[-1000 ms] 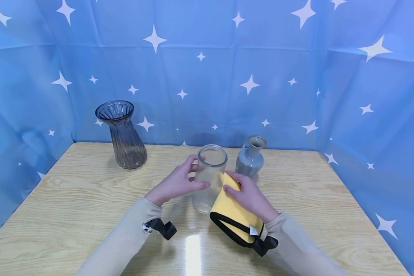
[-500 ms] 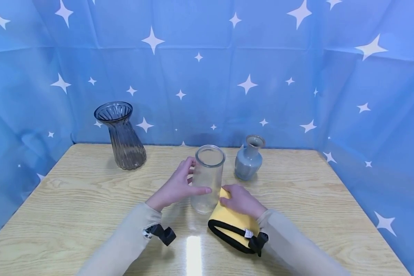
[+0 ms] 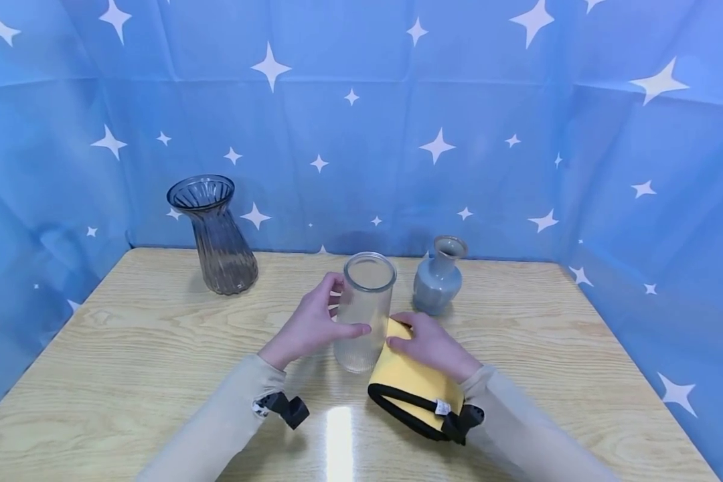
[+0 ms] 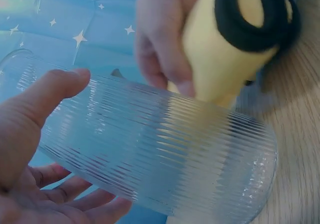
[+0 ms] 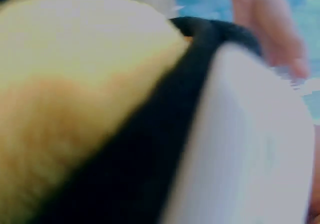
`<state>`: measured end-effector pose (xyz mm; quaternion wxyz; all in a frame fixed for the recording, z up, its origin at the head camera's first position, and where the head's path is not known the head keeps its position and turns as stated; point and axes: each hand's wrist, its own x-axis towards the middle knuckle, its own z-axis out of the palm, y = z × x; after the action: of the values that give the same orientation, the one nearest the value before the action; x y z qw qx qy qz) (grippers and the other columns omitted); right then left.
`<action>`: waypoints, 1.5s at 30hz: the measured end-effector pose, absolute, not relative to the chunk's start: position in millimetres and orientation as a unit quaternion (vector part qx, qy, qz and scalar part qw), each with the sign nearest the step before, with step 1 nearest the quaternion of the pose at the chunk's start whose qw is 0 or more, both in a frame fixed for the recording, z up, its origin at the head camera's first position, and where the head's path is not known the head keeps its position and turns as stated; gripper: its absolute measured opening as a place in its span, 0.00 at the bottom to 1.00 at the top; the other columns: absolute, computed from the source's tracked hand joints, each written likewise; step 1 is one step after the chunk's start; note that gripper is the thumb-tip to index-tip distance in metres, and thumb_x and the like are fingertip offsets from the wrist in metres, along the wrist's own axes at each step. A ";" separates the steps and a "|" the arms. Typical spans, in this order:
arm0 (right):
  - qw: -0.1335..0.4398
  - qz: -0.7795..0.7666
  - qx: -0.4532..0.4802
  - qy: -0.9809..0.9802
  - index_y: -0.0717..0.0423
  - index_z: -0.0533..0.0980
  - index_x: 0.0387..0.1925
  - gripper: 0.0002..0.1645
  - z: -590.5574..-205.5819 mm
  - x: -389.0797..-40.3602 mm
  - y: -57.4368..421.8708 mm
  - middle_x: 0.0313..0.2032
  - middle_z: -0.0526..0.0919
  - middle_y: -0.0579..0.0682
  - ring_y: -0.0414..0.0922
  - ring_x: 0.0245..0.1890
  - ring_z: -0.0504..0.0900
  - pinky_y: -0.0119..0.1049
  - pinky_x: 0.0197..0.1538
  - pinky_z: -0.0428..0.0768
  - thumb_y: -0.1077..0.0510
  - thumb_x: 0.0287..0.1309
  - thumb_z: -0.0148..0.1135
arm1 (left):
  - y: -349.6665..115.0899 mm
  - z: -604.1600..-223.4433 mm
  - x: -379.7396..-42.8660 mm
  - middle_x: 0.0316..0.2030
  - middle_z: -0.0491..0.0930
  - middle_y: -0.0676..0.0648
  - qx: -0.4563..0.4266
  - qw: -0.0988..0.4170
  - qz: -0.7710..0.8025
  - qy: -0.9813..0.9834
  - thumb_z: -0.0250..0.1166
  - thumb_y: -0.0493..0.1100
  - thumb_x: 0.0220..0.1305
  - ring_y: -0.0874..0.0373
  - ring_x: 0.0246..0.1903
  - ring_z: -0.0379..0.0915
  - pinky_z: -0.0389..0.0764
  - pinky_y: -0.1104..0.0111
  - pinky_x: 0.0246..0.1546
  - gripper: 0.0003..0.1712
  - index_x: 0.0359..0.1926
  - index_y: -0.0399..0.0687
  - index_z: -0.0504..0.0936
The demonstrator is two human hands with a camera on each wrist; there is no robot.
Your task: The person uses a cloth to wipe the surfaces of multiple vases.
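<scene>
A clear ribbed glass vase (image 3: 361, 335) stands upright mid-table. My left hand (image 3: 313, 325) grips it from the left, thumb across the front and fingers behind; the left wrist view shows the ribbed wall (image 4: 150, 139) between thumb and fingers. My right hand (image 3: 430, 348) holds a folded yellow cloth (image 3: 412, 378) with black edging against the vase's right side. In the right wrist view the cloth (image 5: 85, 79) and its white label (image 5: 245, 144) fill most of the picture, blurred, and hide the right fingers.
A dark fluted glass vase (image 3: 223, 248) stands at the back left of the wooden table (image 3: 126, 375). Behind my right hand is a small blue-grey vase (image 3: 436, 281). A blue curtain with white stars (image 3: 361, 154) hangs along the table's back and sides.
My right hand with the cloth slid down and toward me along the vase, then rose part of the way back up. The left hand keeps its grip, and the vase stays nearly in place.
</scene>
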<state>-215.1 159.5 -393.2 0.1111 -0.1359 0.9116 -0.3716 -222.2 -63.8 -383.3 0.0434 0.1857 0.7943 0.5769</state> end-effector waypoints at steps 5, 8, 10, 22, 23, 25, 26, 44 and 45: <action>0.079 -0.410 -0.152 0.896 0.67 0.71 0.60 0.28 -366.1 -213.0 161.8 0.36 0.79 0.55 0.42 0.25 0.78 0.38 0.31 0.79 0.60 0.60 0.63 | -66.3 -382.1 -224.1 0.50 0.72 0.43 0.200 0.052 0.580 0.788 0.77 0.38 0.48 0.45 0.57 0.69 0.69 0.54 0.60 0.33 0.51 0.41 0.68; 0.063 -0.419 -0.155 0.892 0.67 0.70 0.61 0.28 -351.9 -212.2 162.3 0.37 0.79 0.55 0.44 0.27 0.78 0.38 0.31 0.80 0.59 0.61 0.62 | -67.2 -382.0 -225.3 0.51 0.74 0.43 0.210 0.057 0.582 0.784 0.76 0.38 0.50 0.45 0.58 0.68 0.68 0.54 0.61 0.31 0.52 0.40 0.69; 0.051 -0.415 -0.162 0.894 0.66 0.71 0.61 0.28 -343.9 -212.4 162.7 0.41 0.79 0.56 0.44 0.32 0.79 0.39 0.35 0.80 0.59 0.62 0.62 | -67.7 -381.5 -225.7 0.52 0.74 0.43 0.214 0.060 0.582 0.782 0.76 0.38 0.51 0.45 0.59 0.68 0.69 0.53 0.60 0.30 0.52 0.40 0.70; 0.045 -0.452 -0.167 0.875 0.56 0.72 0.62 0.28 -308.0 -219.4 168.4 0.43 0.81 0.55 0.46 0.31 0.80 0.40 0.33 0.81 0.55 0.62 0.63 | -70.1 -379.5 -228.6 0.51 0.74 0.45 0.242 0.072 0.565 0.785 0.75 0.39 0.52 0.47 0.58 0.70 0.72 0.56 0.58 0.28 0.50 0.44 0.70; 0.056 -0.458 -0.162 0.872 0.55 0.72 0.63 0.28 -305.5 -219.9 169.1 0.42 0.81 0.55 0.47 0.31 0.80 0.40 0.33 0.82 0.55 0.62 0.63 | -70.5 -379.9 -229.1 0.51 0.74 0.46 0.243 0.074 0.565 0.785 0.75 0.39 0.52 0.48 0.58 0.70 0.72 0.57 0.58 0.27 0.50 0.44 0.70; 0.074 -0.469 -0.151 0.867 0.54 0.71 0.64 0.28 -301.3 -220.3 170.2 0.40 0.80 0.55 0.48 0.30 0.80 0.40 0.32 0.82 0.53 0.63 0.62 | -71.1 -380.3 -229.8 0.51 0.74 0.46 0.244 0.078 0.565 0.784 0.75 0.40 0.53 0.48 0.58 0.70 0.72 0.57 0.58 0.27 0.50 0.45 0.70; 0.080 -0.476 -0.146 0.863 0.54 0.71 0.64 0.29 -300.2 -220.3 170.5 0.39 0.80 0.56 0.49 0.30 0.81 0.40 0.32 0.82 0.53 0.63 0.62 | -71.3 -380.7 -230.2 0.51 0.74 0.47 0.245 0.080 0.565 0.784 0.75 0.40 0.53 0.48 0.58 0.70 0.72 0.57 0.58 0.27 0.50 0.45 0.70; 0.056 -0.593 -0.125 0.794 0.57 0.65 0.68 0.30 -387.6 -208.4 169.7 0.46 0.80 0.60 0.48 0.36 0.83 0.38 0.39 0.82 0.54 0.68 0.57 | -74.8 -382.4 -229.8 0.53 0.73 0.45 0.241 0.098 0.579 0.773 0.74 0.39 0.54 0.48 0.58 0.69 0.70 0.56 0.59 0.28 0.53 0.44 0.70; 0.063 -0.594 -0.126 0.792 0.58 0.64 0.68 0.30 -390.7 -208.3 169.7 0.46 0.80 0.60 0.48 0.37 0.83 0.38 0.40 0.82 0.54 0.68 0.57 | -75.1 -382.4 -229.7 0.53 0.73 0.45 0.240 0.098 0.582 0.771 0.74 0.39 0.54 0.48 0.59 0.69 0.70 0.55 0.60 0.28 0.54 0.44 0.70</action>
<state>-208.3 169.7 -390.7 0.0628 -0.1258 0.7921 -0.5940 -229.7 -75.1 -382.4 0.0983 0.2395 0.7710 0.5819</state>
